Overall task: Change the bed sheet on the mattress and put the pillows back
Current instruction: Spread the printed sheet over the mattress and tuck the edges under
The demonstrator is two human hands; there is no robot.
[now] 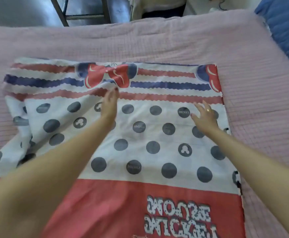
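Head view: no containers in sight. Count: one folded cotton bed sheet (140, 134), white with dark grey polka dots, red and navy scalloped stripes, a red bow print and a red band with upside-down lettering; one pink quilted mattress cover (157, 42) under it; two hands, both mine.

My left hand (109, 105) is stretched forward over the sheet, fingers straight and close together, red-painted fingertips (115, 91) touching a raised wrinkle just below the bow print. Not gripping anything that I can see.

My right hand (204, 117) is flat, fingers spread apart, ring on one finger, palm down on or just above the dotted area; contact can't be confirmed.

The sheet lies directly under both sets of fingers, extending past them to the striped far edge and back toward me to the red band. To the left of my left fingers the sheet is bunched and folded over; to the right of my right fingers its edge runs straight.

Blue quilted fabric (284, 31) sits well beyond my right fingers at the far right corner. Dark metal frame (82, 14) stands beyond the mattress, far from my left fingers.
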